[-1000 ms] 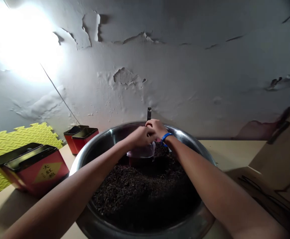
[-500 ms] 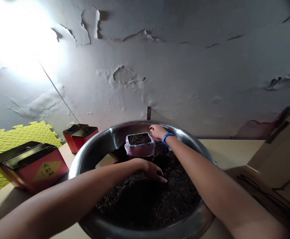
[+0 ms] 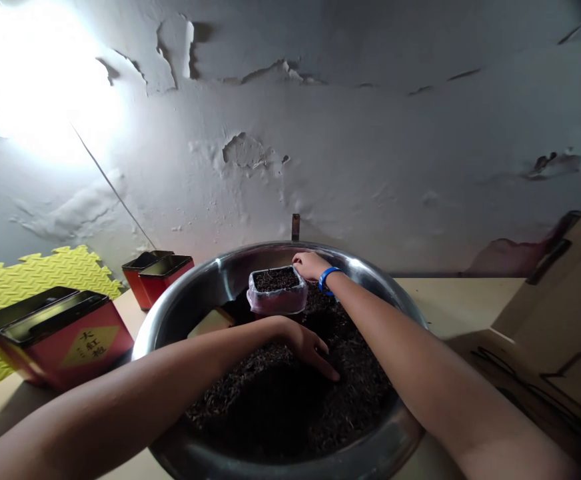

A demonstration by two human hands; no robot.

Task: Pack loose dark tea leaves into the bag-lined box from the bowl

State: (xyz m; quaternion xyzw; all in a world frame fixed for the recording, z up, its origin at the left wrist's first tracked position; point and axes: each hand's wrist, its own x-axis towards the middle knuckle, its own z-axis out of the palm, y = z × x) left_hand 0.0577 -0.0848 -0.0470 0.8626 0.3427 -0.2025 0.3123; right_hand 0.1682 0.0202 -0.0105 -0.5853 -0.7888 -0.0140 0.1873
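Observation:
A wide steel basin [image 3: 158, 337] holds dark, loose soil [image 3: 355, 373]. In its far part stands a small rectangular container [image 3: 278, 303], wrapped in clear plastic and filled with soil. My right hand [image 3: 311, 265], with a blue wristband [image 3: 326, 280], is at the container's far right corner with its fingers curled. Whether anything is between those fingers is hidden. My left hand [image 3: 313, 350] reaches into the soil in front of the container, thumb and fingers apart, fingertips touching the soil. A pale yellow piece [image 3: 212, 323] lies partly hidden behind my left forearm.
Red tins with a yellow label [image 3: 85, 343] stand left of the basin on the table [image 3: 453, 297]. Smaller red tins [image 3: 158, 277] are behind them. A yellow foam mat [image 3: 45, 273] is at far left. Right are a cardboard box [image 3: 545, 307] and black cable [image 3: 515, 380]. A peeling wall [image 3: 345, 167] rises behind.
My right hand has moved slightly left and closer, to the container's corner. My left hand has shifted a little nearer to me, its fingers spread wider. The view has turned slightly.

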